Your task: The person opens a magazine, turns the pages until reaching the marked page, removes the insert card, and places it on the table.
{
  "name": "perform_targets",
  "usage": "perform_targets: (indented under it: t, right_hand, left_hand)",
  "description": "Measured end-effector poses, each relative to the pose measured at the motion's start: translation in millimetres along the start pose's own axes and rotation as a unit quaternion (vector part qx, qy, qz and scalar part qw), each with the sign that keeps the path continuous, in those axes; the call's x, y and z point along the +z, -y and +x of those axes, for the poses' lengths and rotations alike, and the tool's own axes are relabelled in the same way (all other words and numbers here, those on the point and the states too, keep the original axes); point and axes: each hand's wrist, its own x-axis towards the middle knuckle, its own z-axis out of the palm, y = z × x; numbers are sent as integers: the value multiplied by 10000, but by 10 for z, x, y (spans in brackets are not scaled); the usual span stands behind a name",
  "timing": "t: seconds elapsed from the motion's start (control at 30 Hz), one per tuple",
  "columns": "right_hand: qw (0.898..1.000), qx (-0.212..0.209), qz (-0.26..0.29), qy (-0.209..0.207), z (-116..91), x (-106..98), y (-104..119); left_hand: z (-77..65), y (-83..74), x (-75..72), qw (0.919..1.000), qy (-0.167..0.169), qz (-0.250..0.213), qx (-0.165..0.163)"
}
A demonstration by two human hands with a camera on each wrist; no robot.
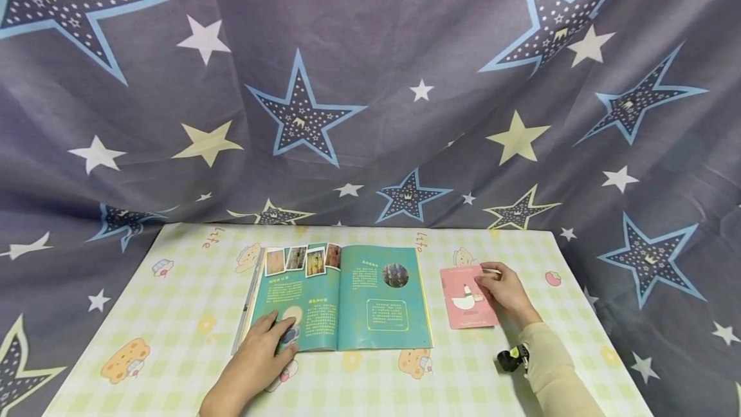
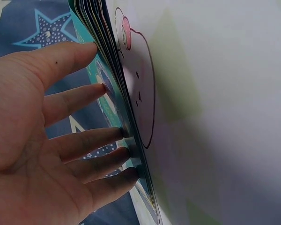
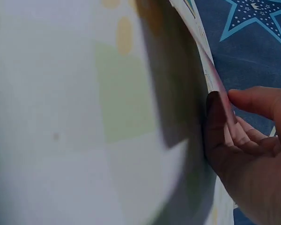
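Observation:
An open magazine with teal pages lies on the table, showing Chinese text and small photos. On the lower part of its left page rests my left hand, fingers spread and fairly straight. The left wrist view shows that hand's fingertips touching the page near the magazine's edge. To the right of the magazine, my right hand pinches the right side of a thin pink card with a white bird printed on it. In the right wrist view the card is edge-on between thumb and fingers, its near edge lifted off the table.
A pale green checked cloth with bear and fruit prints covers the table. Behind it and at both sides hangs a dark star-patterned curtain. A small black device sits at my right wrist.

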Motion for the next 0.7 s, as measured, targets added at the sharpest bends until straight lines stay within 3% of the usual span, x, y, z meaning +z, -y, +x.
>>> perform_targets:
  t: [0.13, 0.27, 0.37, 0.47, 0.7]
  right_hand:
    - [9949, -162, -969, -230, -8, 4, 6]
    - [9788, -428, -1937, -504, -37, -7, 72]
    - [9685, -540, -2341, -653, -65, -10, 126]
    - [9637, -610, -2475, -795, -100, -10, 171]
    - [9688, -979, -2106, -864, -257, 114, 259]
  left_hand:
    - [0, -11, -15, 10000, 26, 56, 39]
    - [0, -14, -20, 10000, 21, 87, 41]
    - [3, -14, -16, 9999, 5, 101, 38]
    - [13, -21, -7, 9999, -8, 131, 8]
    - [21, -32, -20, 9998, -85, 187, -16]
